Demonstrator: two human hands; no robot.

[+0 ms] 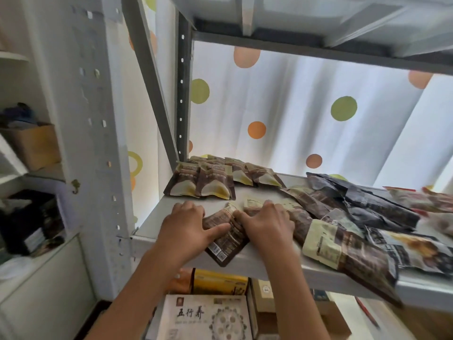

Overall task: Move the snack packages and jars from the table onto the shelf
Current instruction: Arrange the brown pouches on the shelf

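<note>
Hands come first from where I stand: the left hand (187, 223) lies with fingers spread on a brown snack packet (224, 238) at the front lip of the shelf (269, 266), its thumb stretched flat across the packet's printed back, pressing more than gripping. The right hand (268, 223) rests just beside it, fingers loosely bent over the top of a second brown packet (300, 223) and touching the first one's edge (whether it truly pinches anything I cannot tell).

My guess is that this is the placing-and-tidying step. The first packet hangs a corner past the shelf edge, so the next move likely calls for sliding it back and squaring it with its neighbours.

Just to the right, a larger brown-and-cream pouch (343, 251) also overhangs the lip, and it could slip if nudged. Further along lies a dark crinkled bag (367, 202). At the back, a neat overlapping row of small pouches (210, 182) sits near the grey corner post (182, 94), brown with pale curved fronts, flat and soft-looking. No jars are in view.
</note>
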